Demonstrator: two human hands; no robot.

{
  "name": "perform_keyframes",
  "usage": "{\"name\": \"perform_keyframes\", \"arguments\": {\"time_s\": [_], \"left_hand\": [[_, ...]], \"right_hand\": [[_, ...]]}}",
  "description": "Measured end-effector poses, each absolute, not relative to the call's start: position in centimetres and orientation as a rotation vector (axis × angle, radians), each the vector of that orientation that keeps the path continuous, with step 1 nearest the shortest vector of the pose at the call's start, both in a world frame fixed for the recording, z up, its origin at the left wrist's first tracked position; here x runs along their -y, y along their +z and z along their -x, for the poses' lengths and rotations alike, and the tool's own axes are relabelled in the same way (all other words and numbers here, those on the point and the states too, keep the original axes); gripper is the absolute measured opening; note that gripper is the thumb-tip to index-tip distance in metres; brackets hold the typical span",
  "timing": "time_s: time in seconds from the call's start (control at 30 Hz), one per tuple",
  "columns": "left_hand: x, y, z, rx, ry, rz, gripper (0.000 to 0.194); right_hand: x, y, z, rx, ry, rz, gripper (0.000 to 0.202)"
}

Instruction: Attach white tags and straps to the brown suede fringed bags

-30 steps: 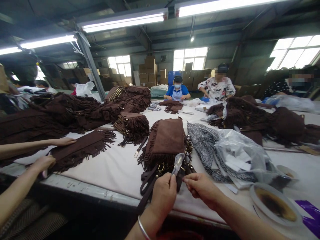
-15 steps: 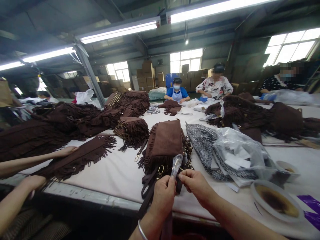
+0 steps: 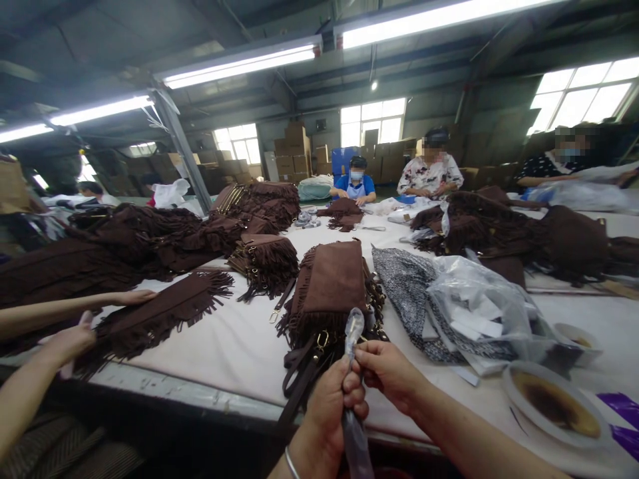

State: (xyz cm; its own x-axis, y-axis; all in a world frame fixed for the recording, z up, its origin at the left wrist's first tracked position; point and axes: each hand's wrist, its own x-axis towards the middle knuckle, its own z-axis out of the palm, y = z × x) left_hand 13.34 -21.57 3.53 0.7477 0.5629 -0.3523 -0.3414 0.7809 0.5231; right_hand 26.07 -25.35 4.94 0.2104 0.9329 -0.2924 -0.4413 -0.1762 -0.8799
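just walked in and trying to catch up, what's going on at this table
The person's left hand grips a plastic-wrapped strip, while the right hand pinches close beside its upper part. Just beyond, a stack of fringed brown pieces lies on the white-covered table. At the left, a co-worker's hand rests on a long fringed brown panel.

At centre-left, bare tabletop [image 3: 200, 346] leaves my left hand [image 3: 333, 396] a way through; stacked fringed bags [image 3: 334, 276] block mid-frame, a bowl [image 3: 512, 396] lower right.
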Motion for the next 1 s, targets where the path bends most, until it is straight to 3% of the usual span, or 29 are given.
{"name": "perform_keyframes", "arguments": {"time_s": [0.2, 0.43, 0.57, 0.77, 1.0], "left_hand": [[21.6, 3.8, -13.3, -0.407, 0.406, -0.251, 0.026], [22.7, 3.2, -14.2, -0.629, 0.590, -0.789, 0.043], [23.4, 3.6, -15.0, -0.756, 0.726, -1.178, 0.051], [23.1, 2.9, -14.9, -0.733, 0.620, -1.198, 0.056], [18.8, 5.4, -13.6, -0.642, 0.624, -0.965, 0.050]], "right_hand": [[25.2, 3.8, -26.3, 0.398, 1.617, 1.102, 0.037], [26.8, 3.1, -25.6, 0.591, 1.108, 1.274, 0.044], [26.8, 4.5, -24.5, 0.690, 1.221, 1.262, 0.048], [25.9, 4.0, -23.7, 0.512, 1.323, 1.250, 0.056], [25.8, 7.4, -24.9, 0.774, 1.017, 1.183, 0.049]]}}
